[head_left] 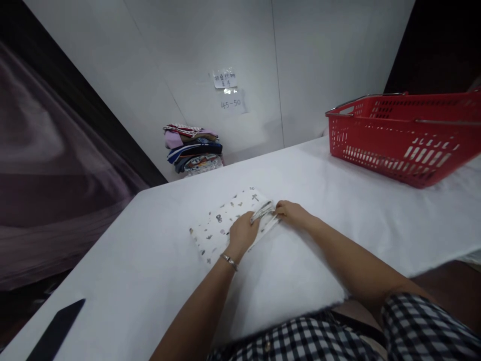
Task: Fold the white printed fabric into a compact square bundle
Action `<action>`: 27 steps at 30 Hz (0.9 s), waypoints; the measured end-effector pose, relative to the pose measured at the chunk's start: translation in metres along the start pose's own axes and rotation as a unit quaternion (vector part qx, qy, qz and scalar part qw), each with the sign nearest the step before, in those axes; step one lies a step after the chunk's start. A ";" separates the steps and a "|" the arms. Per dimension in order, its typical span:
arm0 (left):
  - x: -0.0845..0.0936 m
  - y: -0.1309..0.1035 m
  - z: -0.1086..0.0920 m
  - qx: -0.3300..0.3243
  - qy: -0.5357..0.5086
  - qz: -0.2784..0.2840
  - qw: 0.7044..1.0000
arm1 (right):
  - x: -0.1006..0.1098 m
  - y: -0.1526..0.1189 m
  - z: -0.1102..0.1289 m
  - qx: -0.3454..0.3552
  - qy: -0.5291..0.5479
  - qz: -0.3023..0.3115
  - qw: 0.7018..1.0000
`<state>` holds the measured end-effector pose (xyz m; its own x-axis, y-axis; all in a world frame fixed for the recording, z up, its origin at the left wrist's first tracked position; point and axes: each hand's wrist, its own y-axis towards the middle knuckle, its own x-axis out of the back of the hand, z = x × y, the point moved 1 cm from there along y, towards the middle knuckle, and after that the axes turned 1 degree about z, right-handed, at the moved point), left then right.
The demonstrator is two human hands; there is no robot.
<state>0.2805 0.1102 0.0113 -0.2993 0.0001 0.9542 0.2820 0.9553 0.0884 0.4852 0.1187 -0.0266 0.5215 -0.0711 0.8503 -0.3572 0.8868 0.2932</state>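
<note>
A white cloth [221,223] printed with small grey and dark figures lies partly folded on the white-covered table. My left hand [242,231], with a bracelet at the wrist, is closed on a folded layer near its right side. Fingers curled, my right hand [290,212] pinches the right edge of the same cloth. Between the two hands the layers are bunched up and slightly raised. The left fingertips are partly hidden by the fold, and whether the cloth is a garment I cannot tell.
A red plastic basket [383,143] with metal handles stands at the right rear. Folded clothes [193,149] are stacked beyond the table's far edge, against a white wall with paper notes [224,78]. A dark flat object [56,331] lies at the near left.
</note>
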 end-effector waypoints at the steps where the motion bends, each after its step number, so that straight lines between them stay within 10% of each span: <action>1: 0.000 -0.001 -0.002 -0.010 0.008 0.003 1.000 | 0.000 0.000 -0.001 -0.008 0.010 0.009 1.000; 15: 0.000 -0.003 -0.007 0.006 0.049 0.023 0.999 | -0.006 0.005 -0.010 -0.264 0.299 0.020 0.917; 21: 0.001 -0.003 -0.008 0.004 0.058 0.026 0.998 | -0.006 0.005 0.001 -0.265 0.241 0.000 0.934; 27: 0.000 -0.005 -0.009 -0.002 0.073 0.028 0.997 | -0.008 0.006 -0.002 -0.319 0.325 0.025 0.890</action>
<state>0.2876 0.1027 0.0138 -0.1481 0.0105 0.9889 0.2974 0.9541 0.0344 0.4804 0.1257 -0.0322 0.9294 0.0706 0.3623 0.0122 0.9751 -0.2213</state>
